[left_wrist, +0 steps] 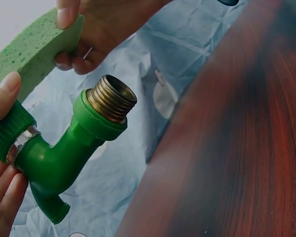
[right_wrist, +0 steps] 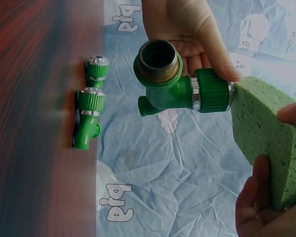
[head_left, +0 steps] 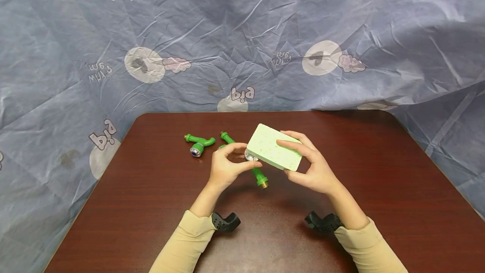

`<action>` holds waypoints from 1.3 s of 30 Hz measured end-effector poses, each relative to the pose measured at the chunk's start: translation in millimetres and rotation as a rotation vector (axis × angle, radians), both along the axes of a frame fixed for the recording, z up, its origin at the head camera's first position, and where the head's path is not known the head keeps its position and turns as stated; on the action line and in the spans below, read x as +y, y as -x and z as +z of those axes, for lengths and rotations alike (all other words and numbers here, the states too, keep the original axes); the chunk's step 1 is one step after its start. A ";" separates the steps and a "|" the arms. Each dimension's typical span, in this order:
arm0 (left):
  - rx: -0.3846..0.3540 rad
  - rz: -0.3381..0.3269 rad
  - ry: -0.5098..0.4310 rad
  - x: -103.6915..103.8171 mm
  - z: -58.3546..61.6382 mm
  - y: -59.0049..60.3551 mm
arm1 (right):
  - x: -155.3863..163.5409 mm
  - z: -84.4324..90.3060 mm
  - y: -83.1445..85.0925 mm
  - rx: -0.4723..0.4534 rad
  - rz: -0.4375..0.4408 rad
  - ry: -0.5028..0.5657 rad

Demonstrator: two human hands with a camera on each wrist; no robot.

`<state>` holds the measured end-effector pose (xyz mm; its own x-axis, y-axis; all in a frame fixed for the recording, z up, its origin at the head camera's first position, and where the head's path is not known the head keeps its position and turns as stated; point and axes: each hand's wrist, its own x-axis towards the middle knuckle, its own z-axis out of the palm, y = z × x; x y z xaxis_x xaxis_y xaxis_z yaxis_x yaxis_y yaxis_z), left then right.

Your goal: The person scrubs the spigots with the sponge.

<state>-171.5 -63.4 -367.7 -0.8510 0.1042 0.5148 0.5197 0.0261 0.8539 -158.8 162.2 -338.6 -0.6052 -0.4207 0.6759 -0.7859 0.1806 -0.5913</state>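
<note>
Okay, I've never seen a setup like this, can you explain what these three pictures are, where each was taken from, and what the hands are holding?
No machine here: a person works with two bare hands and wears three cameras. The wide picture comes from the head and looks down at a dark wooden table. The other two come from the wrists.

The left hand holds a green plastic tap with a brass thread. The right hand holds a pale green sponge against the tap's knob end.

Two more green taps lie on the table, and a wrinkled blue printed sheet hangs behind.
</note>
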 end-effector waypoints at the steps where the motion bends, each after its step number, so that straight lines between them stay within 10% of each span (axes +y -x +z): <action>1: 0.008 -0.003 0.014 0.3 0.4 -0.5 | 0.9 -3.2 1.8 -0.003 0.008 -0.008; 14: 0.017 0.002 0.033 1.0 2.5 -0.6 | 9.6 -3.6 4.9 -0.057 -0.215 0.030; 24: 0.035 0.001 0.059 -0.5 2.1 0.0 | -0.5 -5.1 2.1 -0.042 0.026 -0.016; 33: -0.011 -0.077 -0.027 -2.8 0.8 2.3 | 7.6 -3.3 5.8 -0.057 -0.287 0.019; 39: -0.079 -0.100 -0.082 -6.0 -4.0 6.9 | 10.6 -2.1 7.1 -0.069 -0.320 0.039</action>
